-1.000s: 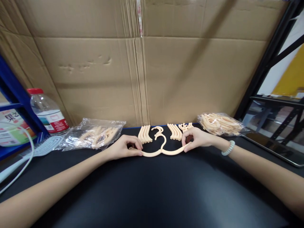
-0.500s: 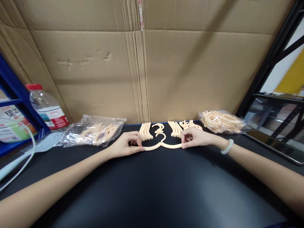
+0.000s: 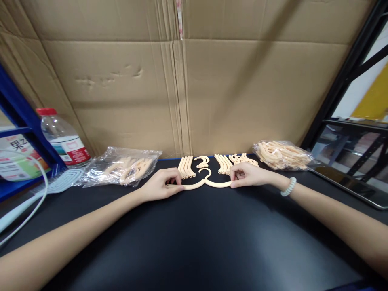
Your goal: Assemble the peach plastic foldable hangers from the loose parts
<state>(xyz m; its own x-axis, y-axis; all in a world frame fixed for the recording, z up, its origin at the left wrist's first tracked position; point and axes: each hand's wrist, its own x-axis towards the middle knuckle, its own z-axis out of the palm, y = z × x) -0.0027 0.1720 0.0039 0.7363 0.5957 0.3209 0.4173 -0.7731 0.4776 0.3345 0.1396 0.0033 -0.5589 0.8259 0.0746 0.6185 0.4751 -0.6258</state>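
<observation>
One hanger is at the centre of the frame; the left hand and right hand pinch its two arms. One clear bag is at left, a second bag at right.

At 9 o'clock, partly behind a blue frame, a pack bears two large dark Chinese characters, 果之, set at a tilt; its smaller print cannot be read. Also at 9 o'clock but closer to the centre, a bottle wears a white and red label whose lines, pale ones on the red band among them, are too small to read. At 12 o'clock, a pale strip on the cardboard carries red marks, too blurred to make out.
</observation>
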